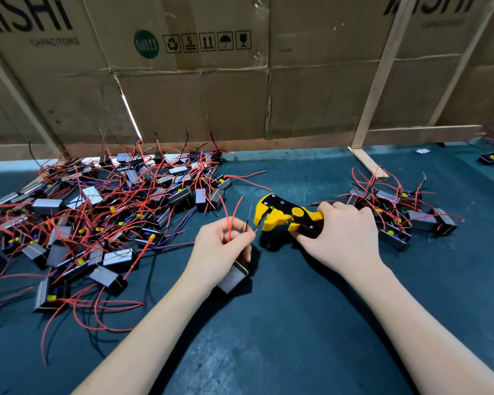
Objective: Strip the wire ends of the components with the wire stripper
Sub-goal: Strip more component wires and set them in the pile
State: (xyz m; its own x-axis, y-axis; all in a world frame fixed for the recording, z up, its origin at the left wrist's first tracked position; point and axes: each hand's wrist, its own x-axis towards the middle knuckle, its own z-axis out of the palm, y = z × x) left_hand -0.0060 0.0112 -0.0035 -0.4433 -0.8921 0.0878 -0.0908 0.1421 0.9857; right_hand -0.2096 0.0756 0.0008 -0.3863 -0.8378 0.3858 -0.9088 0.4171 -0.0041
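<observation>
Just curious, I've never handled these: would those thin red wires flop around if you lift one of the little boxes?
Probably springy, not limp: the thin red wires in the left hand arc upward unsupported. They likely snag, judging by the tangled pile of boxes.

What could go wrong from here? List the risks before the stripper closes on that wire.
1. The left hand pinches the red wire close to its tip, so the fingers may get nipped by the wire stripper.
2. Several other wires stick up from the same hand and might slip into the open jaws.
3. The component hangs under the hand and could swing.
</observation>
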